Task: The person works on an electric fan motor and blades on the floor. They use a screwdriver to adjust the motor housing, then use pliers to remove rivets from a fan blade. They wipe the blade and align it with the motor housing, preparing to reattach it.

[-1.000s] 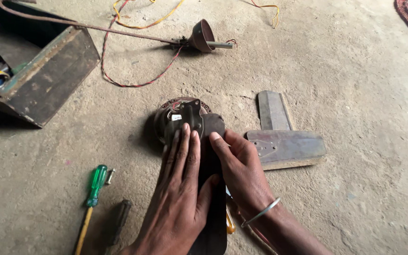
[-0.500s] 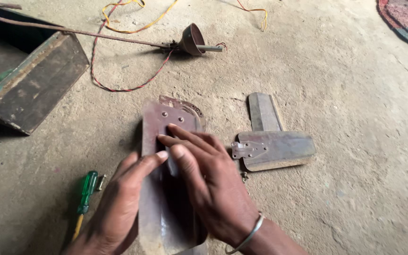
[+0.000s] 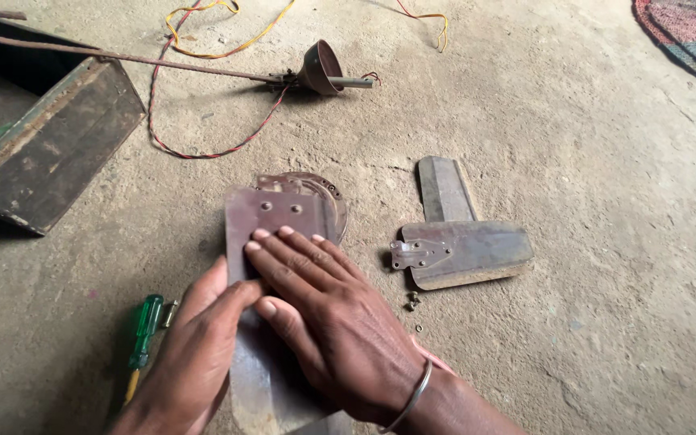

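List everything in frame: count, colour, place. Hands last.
fan blade under the hands: 1, rusty brown, centre, lying over the motor
fan motor: 1, dark brown, mostly hidden beneath that blade
loose fan blades: 2, grey-brown, right of centre, overlapping on the floor
small screws: a few, dark, on the floor by the loose blades
screwdriver: 1, green handle, lower left
metal box: 1, dark and worn, upper left
downrod with cup: 1, brown, top centre
wires: several, red and yellow, top
rug: 1, multicoloured, top right corner
concrete floor: grey
left hand: at blade's left edge
right hand: fingers flat on blade, metal bangle on wrist
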